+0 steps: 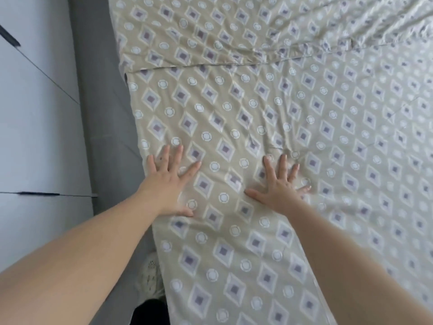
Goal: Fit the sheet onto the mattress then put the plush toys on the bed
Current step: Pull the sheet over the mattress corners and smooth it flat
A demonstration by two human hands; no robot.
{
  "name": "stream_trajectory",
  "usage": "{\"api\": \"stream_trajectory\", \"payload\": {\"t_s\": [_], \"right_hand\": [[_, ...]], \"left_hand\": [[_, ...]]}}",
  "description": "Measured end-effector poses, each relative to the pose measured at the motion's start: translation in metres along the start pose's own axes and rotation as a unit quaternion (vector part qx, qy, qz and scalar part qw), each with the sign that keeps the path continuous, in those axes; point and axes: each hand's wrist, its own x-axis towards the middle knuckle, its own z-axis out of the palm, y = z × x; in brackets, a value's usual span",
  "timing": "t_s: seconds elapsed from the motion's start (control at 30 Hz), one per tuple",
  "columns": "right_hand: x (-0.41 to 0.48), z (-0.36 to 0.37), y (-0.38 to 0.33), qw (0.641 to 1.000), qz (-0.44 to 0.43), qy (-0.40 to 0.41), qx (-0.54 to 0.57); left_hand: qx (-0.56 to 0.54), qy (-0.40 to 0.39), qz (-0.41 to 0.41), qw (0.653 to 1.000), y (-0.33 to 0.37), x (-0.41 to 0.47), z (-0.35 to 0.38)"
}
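Note:
A beige sheet (257, 118) with purple diamonds and white rings covers the mattress across most of the view. A long crease or fold (269, 58) runs across it near the top. My left hand (168, 184) lies flat on the sheet near the bed's left edge, fingers spread. My right hand (278, 186) also presses flat on the sheet, fingers spread, a little to the right. Neither hand holds anything. No plush toys are clearly in view.
A grey bed frame or side panel (103, 109) runs along the sheet's left edge. Beyond it stands a white wardrobe or wall (35, 113) with dark handles. Something pale and fuzzy (151, 275) and a dark object (152, 313) lie low by the bed edge.

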Motion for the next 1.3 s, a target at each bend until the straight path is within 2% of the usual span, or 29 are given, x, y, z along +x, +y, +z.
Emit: {"api": "stream_trajectory", "payload": {"t_s": [0.2,0.37,0.67,0.8,1.0,1.13,1.3], "right_hand": [[0.007,0.007,0.003,0.999,-0.008,0.046,0.021],[-0.023,0.018,0.012,1.000,0.001,0.024,0.007],[-0.170,0.150,0.111,0.999,-0.016,-0.017,-0.047],[-0.240,0.221,0.161,0.999,0.002,-0.043,-0.019],[-0.329,0.319,0.215,0.999,0.013,-0.045,-0.003],[-0.386,0.364,0.231,0.997,0.050,-0.057,-0.014],[-0.464,0.422,0.244,0.992,0.094,-0.078,0.029]], "left_hand": [[0.035,-0.031,-0.020,0.999,0.016,-0.006,0.000],[0.051,-0.050,0.004,0.997,0.033,-0.048,0.022],[0.091,-0.078,0.061,0.991,0.155,-0.195,0.093],[0.132,-0.114,0.115,0.978,0.200,-0.253,0.121],[0.226,-0.134,0.227,0.938,0.249,-0.311,0.150],[0.266,-0.145,0.318,0.898,0.281,-0.347,0.178],[0.301,-0.150,0.411,0.847,0.308,-0.381,0.200]]}}
